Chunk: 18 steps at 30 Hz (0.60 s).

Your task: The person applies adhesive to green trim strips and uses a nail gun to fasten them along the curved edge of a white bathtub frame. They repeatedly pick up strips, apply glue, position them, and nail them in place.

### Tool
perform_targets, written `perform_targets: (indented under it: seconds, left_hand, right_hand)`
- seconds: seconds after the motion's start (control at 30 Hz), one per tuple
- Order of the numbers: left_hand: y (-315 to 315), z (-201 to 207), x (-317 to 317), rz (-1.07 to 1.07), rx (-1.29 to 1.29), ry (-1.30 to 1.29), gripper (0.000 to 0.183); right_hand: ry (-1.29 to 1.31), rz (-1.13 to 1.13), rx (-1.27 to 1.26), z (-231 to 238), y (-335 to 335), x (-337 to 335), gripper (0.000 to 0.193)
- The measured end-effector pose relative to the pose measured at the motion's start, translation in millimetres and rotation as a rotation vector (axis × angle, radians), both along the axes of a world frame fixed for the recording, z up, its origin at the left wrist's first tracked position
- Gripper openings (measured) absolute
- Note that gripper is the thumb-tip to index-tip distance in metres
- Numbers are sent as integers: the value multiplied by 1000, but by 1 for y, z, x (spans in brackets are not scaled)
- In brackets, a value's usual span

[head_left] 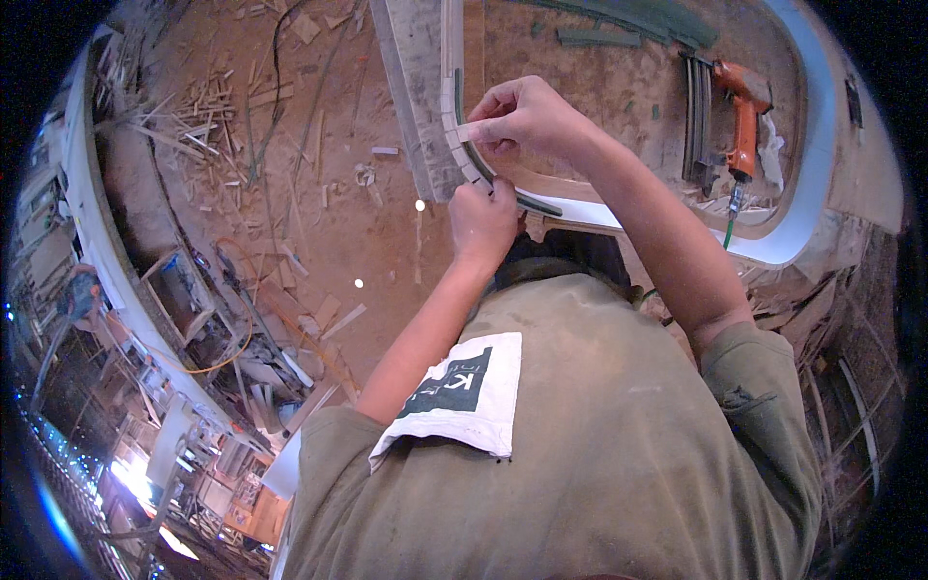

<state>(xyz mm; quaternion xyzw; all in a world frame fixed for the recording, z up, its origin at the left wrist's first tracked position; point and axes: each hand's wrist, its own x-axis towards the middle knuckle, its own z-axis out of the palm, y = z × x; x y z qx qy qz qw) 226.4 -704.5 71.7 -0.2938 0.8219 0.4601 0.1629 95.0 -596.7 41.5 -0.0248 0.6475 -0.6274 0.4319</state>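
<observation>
A curved pale edging strip (451, 92), marked off in short segments, bends round the corner of a wooden frame. Along its inner side runs a thin dark green strip (537, 205). My left hand (483, 224) is closed at the bend, thumb and fingers gripping the curved strip. Just above it, my right hand (530, 118) pinches a small pale flat piece (473, 132) against the edging. What that piece is made of I cannot make out. The fingertips of my left hand are partly hidden.
An orange nail gun (742, 121) with a green hose lies at the right, inside a white curved border (817, 126). Dark green strips (599, 39) sit at the far side. A grey board (411, 97) stands left of the edging. Wood scraps (198, 111) litter the floor.
</observation>
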Motion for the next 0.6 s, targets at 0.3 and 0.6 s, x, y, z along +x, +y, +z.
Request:
perform_targets:
  seconds: [0.3,0.6]
  left_hand:
    - [2,1,-2,-1,9,18,41]
    - [3,4,-2,83,133,-16,42]
  right_hand:
    - [140,80,134,5,-5,-3,25]
    - [254,-47,193,6,10,-5,25]
